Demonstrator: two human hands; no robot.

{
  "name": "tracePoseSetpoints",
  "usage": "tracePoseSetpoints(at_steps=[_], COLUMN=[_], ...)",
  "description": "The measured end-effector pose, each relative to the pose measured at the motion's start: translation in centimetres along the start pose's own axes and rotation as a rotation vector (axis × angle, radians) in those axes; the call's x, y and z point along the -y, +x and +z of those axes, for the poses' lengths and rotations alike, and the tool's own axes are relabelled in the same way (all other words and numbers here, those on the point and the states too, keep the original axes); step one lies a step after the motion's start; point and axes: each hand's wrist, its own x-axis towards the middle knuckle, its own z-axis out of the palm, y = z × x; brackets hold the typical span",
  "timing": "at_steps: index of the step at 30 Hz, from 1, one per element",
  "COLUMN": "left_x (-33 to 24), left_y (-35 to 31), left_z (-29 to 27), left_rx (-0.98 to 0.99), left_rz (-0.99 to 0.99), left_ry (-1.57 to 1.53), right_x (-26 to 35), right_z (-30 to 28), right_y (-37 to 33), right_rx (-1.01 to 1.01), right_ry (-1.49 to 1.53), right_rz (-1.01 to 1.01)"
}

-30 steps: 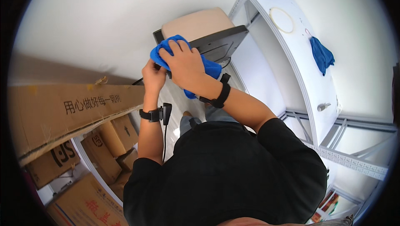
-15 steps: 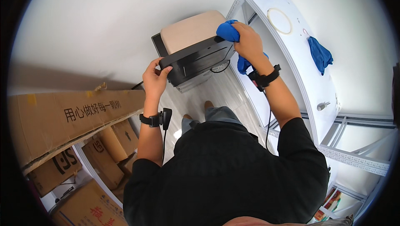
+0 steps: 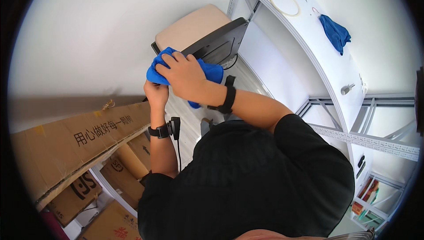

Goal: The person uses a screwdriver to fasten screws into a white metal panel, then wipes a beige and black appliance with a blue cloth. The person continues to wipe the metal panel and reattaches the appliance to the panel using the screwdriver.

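Observation:
In my right hand, a blue cloth is pressed over the left end of a black lid-like panel. Its loose folds hang below my palm. My left hand is closed at that same end, just under the cloth, which hides its fingertips and the panel's corner. The panel tilts upward to the right, its recessed face toward me. Behind it is a rounded beige box-shaped thing, whose kind I cannot make out.
A long cardboard box lies at the left, above a shelf with more cartons. On the right stands a white curved panel with a hoop and a hanging blue cloth bag. White metal shelving is beyond.
My right hand has moved the blue cloth leftward along the panel, from its right end to its left end beside my left hand. The view has shifted slightly.

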Motion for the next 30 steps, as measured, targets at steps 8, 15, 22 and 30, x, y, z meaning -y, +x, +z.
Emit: tracePoseSetpoints(at_steps=[8,15,22,30], left_x=[-0.4,-0.2,-2.4,-5.1], left_y=[0.1,-0.2,-0.8,0.3], left_z=[-0.5,-0.5,-0.3,0.9], left_rx=[0.053,0.058,-0.019,-0.002], left_rz=[-0.161,-0.211,-0.19,-0.184], left_ry=[-0.027,-0.029,0.156,0.208], right_x=[-9.7,-19.6,-20.8,-20.7], right_z=[-4.8,-7.9,-10.1,-7.2], right_y=[-1.8,-3.3,-1.9,1.9], right_rx=[-0.034,-0.13,-0.129,0.055], right_ry=[0.012,-0.001,0.269,-0.212], right_rz=[0.109,0.236,0.306,-0.368])
